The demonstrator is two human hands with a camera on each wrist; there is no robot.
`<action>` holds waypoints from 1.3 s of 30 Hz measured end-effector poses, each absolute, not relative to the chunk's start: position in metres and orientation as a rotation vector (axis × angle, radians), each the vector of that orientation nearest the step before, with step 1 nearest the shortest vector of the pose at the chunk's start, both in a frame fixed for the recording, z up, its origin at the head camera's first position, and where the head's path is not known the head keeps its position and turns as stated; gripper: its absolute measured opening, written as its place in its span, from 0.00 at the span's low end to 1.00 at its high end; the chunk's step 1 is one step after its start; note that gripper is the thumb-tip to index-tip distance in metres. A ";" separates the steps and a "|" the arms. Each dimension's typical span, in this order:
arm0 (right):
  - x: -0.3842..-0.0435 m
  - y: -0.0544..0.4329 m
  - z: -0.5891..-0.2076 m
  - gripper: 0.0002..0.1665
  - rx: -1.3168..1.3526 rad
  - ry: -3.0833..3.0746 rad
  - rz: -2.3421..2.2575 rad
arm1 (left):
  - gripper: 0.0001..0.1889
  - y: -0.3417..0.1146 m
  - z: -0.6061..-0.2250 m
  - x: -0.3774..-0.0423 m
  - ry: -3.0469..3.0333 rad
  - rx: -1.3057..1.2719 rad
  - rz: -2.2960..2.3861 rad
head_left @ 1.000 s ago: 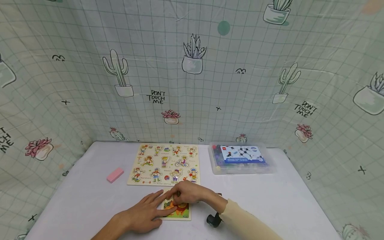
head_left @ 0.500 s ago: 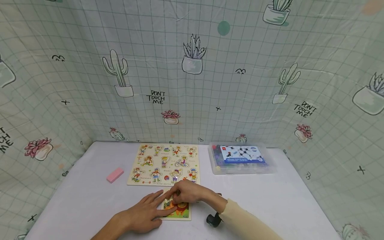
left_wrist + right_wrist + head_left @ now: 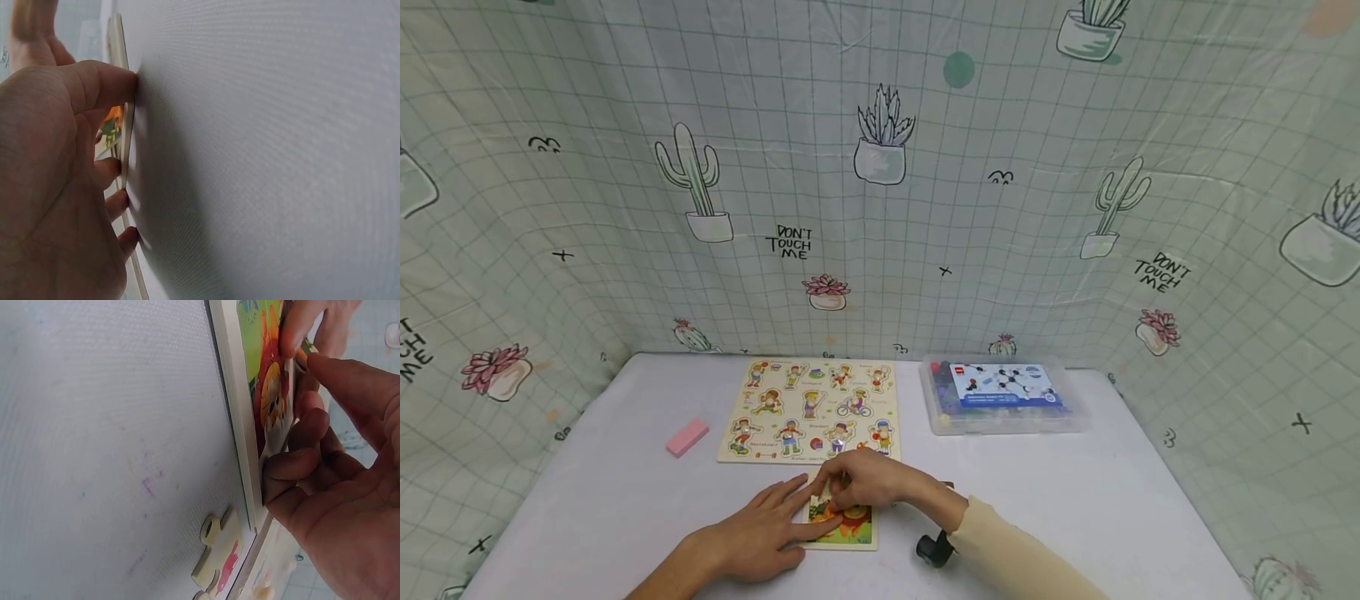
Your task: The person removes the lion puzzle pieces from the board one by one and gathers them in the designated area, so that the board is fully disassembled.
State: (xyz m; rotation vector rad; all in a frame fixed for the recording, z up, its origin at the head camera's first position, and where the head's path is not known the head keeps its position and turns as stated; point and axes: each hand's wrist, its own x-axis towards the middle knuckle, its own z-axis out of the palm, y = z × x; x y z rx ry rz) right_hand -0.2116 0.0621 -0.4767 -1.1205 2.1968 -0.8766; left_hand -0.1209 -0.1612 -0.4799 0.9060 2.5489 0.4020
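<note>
Head view: a white table (image 3: 1037, 508) is filling the lower frame, a cactus-print cloth (image 3: 775, 158) hanging behind. At bottom centre, the left hand (image 3: 760, 533) is resting spread fingers on the puzzle (image 3: 861, 538); the right hand (image 3: 871, 479) is pinching a piece (image 3: 301, 359) there.

right of the two hands (image 3: 872, 478) | fingers shifted very slightly | over picture puzzle (image 3: 854, 535)
</note>
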 end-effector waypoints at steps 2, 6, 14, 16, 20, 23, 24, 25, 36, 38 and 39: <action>-0.212 0.062 -0.476 0.11 -1.119 2.184 -0.893 | 0.27 -0.161 -0.480 -0.121 2.554 0.908 0.400; -0.211 0.061 -0.476 0.10 -1.092 2.155 -0.926 | 0.27 -0.161 -0.480 -0.122 2.559 0.914 0.400; -0.210 0.061 -0.476 0.09 -1.067 2.129 -0.953 | 0.27 -0.160 -0.480 -0.122 2.557 0.905 0.397; -0.209 0.061 -0.476 0.09 -1.066 2.128 -0.955 | 0.27 -0.160 -0.480 -0.122 2.555 0.903 0.393; -0.208 0.061 -0.475 0.07 -1.067 2.142 -0.943 | 0.27 -0.160 -0.481 -0.122 2.557 0.904 0.381; -0.207 0.060 -0.474 0.06 -1.068 2.158 -0.928 | 0.27 -0.159 -0.481 -0.122 2.559 0.907 0.374; -0.207 0.060 -0.474 0.06 -1.068 2.163 -0.923 | 0.27 -0.159 -0.481 -0.122 2.560 0.909 0.372; -0.207 0.059 -0.474 0.06 -1.065 2.166 -0.920 | 0.27 -0.159 -0.481 -0.122 2.559 0.908 0.373; -0.204 0.059 -0.473 0.05 -1.078 2.211 -0.893 | 0.27 -0.159 -0.482 -0.122 2.556 0.916 0.375; -0.203 0.059 -0.473 0.05 -1.083 2.214 -0.893 | 0.27 -0.159 -0.481 -0.122 2.557 0.915 0.371; -0.203 0.059 -0.473 0.05 -1.084 2.215 -0.894 | 0.27 -0.159 -0.481 -0.122 2.557 0.913 0.369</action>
